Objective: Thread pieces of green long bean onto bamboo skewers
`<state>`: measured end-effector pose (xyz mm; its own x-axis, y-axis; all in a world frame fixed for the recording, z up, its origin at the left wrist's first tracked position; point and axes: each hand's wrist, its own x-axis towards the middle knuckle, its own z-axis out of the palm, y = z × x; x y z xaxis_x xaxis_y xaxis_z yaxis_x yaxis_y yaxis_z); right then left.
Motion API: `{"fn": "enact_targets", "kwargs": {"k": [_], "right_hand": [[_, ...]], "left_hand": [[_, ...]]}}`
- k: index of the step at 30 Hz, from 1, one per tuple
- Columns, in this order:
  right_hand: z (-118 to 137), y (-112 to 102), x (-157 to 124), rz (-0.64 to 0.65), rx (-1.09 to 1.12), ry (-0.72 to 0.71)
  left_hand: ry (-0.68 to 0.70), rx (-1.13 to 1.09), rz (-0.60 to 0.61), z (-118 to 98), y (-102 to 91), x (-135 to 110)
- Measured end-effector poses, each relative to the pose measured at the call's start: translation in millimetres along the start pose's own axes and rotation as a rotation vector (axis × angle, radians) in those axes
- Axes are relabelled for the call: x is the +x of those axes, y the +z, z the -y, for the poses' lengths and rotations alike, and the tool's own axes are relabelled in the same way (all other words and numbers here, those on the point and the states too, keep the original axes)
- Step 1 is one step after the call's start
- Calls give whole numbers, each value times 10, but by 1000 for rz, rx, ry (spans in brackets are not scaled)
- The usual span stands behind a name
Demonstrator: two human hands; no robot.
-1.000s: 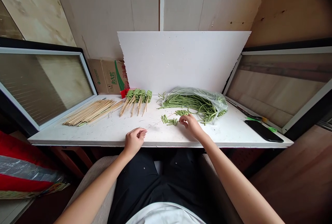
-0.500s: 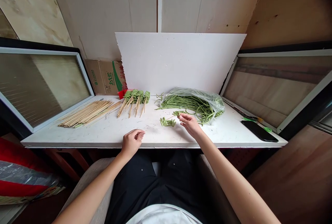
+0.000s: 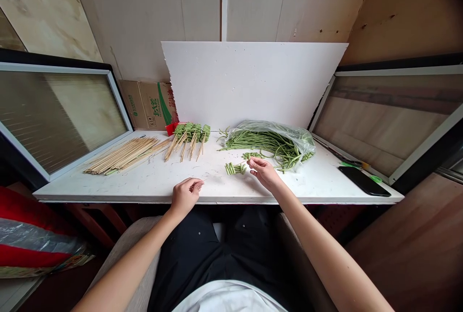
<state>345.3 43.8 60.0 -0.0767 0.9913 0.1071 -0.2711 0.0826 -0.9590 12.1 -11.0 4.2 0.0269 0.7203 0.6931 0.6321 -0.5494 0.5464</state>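
My left hand (image 3: 186,195) is closed above the front of the white table, its fingers pinched round the near end of a thin bamboo skewer (image 3: 238,164). Pale against the tabletop, the skewer slants toward my right hand (image 3: 264,173). There the thumb and fingertips are pinched together at the skewer's far end; anything small between them is hidden. Just left of these fingertips lies a short row of cut green bean pieces (image 3: 231,169). Behind them is a small heap of chopped beans (image 3: 249,156).
A clear plastic bag (image 3: 289,131) of long green beans (image 3: 260,141) lies behind my right hand. Loaded bean skewers (image 3: 191,132) and a pile of bare skewers (image 3: 125,155) are at left. A black phone (image 3: 363,181) and scissors (image 3: 352,161) lie at right.
The view has shifted slightly. My right fingertips have drawn a little away from the small bean heap, which shows more now. My left hand stays closed in nearly the same place.
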Motion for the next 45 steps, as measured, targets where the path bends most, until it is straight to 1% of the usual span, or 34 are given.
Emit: {"fn": "enact_targets", "kwargs": {"k": [8, 13, 24, 29, 34, 40, 45], "right_hand": [[-7, -13, 3, 23, 83, -6], [18, -10, -19, 64, 47, -25], [-6, 23, -9, -15, 67, -11], [16, 41, -15, -9, 66, -12], [20, 55, -25, 0, 37, -19], [-6, 59, -37, 76, 84, -25], [-18, 60, -32, 25, 60, 29]], "left_hand": [[-1, 2, -1, -1, 4, -1], [15, 12, 2, 1, 0, 0], [38, 32, 1, -14, -7, 1], [65, 49, -3, -26, -10, 0], [53, 30, -5, -16, -10, 0], [24, 7, -14, 0, -5, 4], [35, 20, -7, 8, -5, -2]]}}
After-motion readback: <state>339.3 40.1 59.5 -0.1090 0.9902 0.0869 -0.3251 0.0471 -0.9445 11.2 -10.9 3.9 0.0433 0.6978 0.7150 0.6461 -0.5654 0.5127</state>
